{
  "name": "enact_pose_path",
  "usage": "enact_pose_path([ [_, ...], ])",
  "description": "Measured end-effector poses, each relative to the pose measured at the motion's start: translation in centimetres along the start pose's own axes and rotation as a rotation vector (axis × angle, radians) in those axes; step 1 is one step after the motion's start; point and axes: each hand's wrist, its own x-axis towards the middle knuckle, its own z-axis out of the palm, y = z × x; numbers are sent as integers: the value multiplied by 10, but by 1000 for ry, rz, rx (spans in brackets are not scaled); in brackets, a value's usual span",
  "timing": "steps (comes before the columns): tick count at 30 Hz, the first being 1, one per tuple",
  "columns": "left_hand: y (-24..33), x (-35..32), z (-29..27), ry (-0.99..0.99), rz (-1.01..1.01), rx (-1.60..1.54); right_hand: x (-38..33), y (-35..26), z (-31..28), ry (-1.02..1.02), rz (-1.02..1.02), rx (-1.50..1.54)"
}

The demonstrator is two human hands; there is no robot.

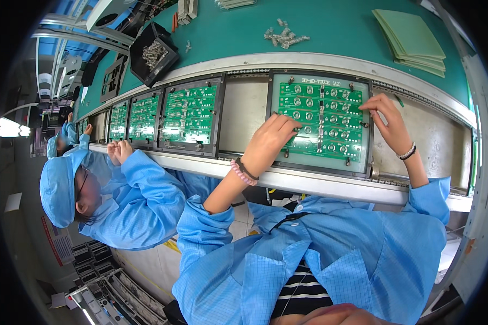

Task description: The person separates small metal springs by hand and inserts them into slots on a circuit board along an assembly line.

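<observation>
The green board sits in its dark frame between both hands. The left hand bends over its left side, fingers bunched; the right hand arches at its right edge. I cannot tell whether either pinches anything.

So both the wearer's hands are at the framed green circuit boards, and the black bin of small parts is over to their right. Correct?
Not quite: the head view shows the black bin of small parts to their left. The left hand and right hand are indeed both at the framed green circuit boards.
</observation>
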Motion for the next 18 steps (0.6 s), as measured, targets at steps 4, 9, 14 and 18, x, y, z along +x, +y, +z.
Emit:
enact_pose_path([
  [4,0,4,-5,-43,-2,-1,5,0,-3,30,-2,-18],
  [9,11,4,-29,40,-20,-11,9,1,-12,141,-12,-51],
  [14,38,-8,-101,358,91,54,14,-18,-22,311,53,38],
  [18,94,-32,-182,867,382,-114,41,-106,-69,652,-422,41],
])
